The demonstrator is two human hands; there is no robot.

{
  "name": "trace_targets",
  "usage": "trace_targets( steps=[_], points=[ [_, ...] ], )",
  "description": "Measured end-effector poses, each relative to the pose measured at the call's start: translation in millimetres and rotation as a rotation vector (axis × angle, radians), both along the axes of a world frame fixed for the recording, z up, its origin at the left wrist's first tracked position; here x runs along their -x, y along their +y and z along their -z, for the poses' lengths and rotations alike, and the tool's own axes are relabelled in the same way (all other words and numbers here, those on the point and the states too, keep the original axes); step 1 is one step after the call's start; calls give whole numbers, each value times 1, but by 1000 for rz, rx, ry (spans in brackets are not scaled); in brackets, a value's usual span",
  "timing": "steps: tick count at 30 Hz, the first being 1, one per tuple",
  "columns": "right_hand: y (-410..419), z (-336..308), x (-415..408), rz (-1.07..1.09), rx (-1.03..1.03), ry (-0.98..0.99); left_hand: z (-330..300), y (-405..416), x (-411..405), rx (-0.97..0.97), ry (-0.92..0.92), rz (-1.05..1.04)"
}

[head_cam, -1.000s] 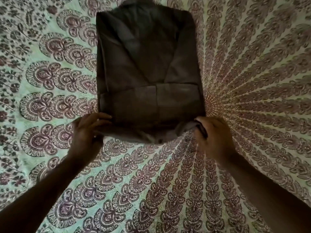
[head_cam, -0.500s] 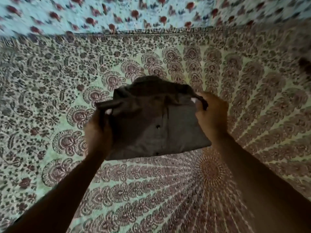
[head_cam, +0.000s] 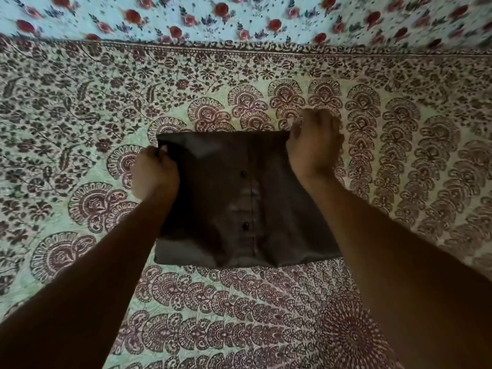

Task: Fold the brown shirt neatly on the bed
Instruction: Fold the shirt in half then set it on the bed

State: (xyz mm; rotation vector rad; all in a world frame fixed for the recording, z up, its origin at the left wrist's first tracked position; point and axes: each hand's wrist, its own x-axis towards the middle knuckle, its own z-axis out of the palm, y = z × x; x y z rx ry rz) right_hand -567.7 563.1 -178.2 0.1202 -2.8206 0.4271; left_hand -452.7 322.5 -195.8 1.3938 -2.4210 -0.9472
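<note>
Left hand point(head_cam: 154, 173) and right hand point(head_cam: 314, 145) each have fingers curled tight, pinching the far corners of the folded brown shirt point(head_cam: 239, 198). The shirt lies button placket up on the paisley bedspread point(head_cam: 80, 107), just short of its floral border point(head_cam: 239, 20).

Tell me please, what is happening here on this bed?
A person is folding a brown shirt on a bedspread with a dark paisley print. The left hand and the right hand each pinch one far corner of the shirt. It is already a compact rectangle, button placket facing up, its near edge resting on the bedspread. A rose-print cloth lies beyond.
</note>
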Motion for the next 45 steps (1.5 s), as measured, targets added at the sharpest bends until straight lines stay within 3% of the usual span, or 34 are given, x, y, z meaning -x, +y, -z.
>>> trace_targets(
  steps=[2,5,7,9,11,19,24,29,32,34,36,38,40,42,45],
  points=[
    [-5,4,-30,-86,-17,93,-6,4,-2,6,-32,-36],
    [-5,23,-76,-298,-73,-59,-21,25,-21,285,-1,124],
    [2,38,-92,-360,-155,-176,-20,49,-41,414,75,469],
    [10,49,-98,-353,-217,-249,-3,61,-61,567,-48,845],
    [17,55,-95,-314,-274,-272,17,53,-71,600,-175,986],
    [26,48,-93,-88,-248,-265,21,29,-72,490,-202,868],
    [48,52,-110,-439,-359,-175,27,31,-88,436,-202,858],
    [63,46,-108,-320,-389,-261,20,33,-88,259,-154,532],
    [39,23,-113,-370,-394,-185,1,44,-98,50,-162,298],
    [11,9,-125,-427,-285,-153,-8,36,-103,-69,-250,237],
    [-21,-1,-136,-469,-92,-184,-14,24,-101,-211,-192,209],
    [-54,-12,-139,-506,94,-266,-28,18,-98,-350,-70,250],
    [-80,-29,-134,-512,227,-431,-40,21,-94,-416,50,427],
    [-97,-47,-124,-464,357,-565,-49,26,-94,-621,195,564],
    [-109,-66,-106,-360,297,-716,-51,34,-99,-1002,264,629]
  ],
)
